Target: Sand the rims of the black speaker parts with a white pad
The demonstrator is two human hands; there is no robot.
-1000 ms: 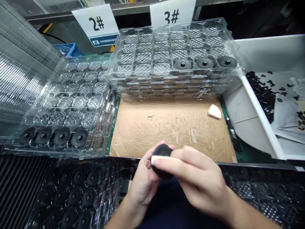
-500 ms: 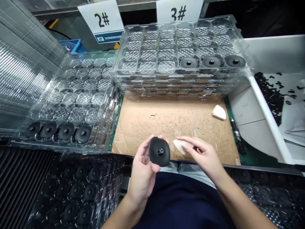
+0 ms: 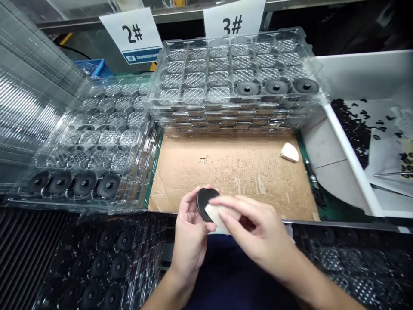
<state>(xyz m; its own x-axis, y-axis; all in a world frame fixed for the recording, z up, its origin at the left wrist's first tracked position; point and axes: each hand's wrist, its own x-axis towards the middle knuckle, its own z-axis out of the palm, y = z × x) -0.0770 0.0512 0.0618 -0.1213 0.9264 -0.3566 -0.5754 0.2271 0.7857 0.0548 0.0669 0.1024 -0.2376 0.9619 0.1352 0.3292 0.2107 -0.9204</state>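
Black round part (image 3: 203, 203) held just above near edge of cardboard sheet (image 3: 226, 181). Left-hand fingers (image 3: 189, 206) curled behind it, backing firmly; right-hand fingers (image 3: 245, 211) pinching white foam wedge (image 3: 214, 217) against its face. Steady backing, even pressure suit this contact.

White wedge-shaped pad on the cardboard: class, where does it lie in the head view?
In the head view, the white wedge-shaped pad lies near the back right corner of the brown cardboard sheet, just in front of the stacked clear plastic trays.

The left hand (image 3: 190, 239) is raised and cupped, its fingers (image 3: 192, 202) curled upward; the right hand (image 3: 254, 234) angles across from the right, fingers extended over it.
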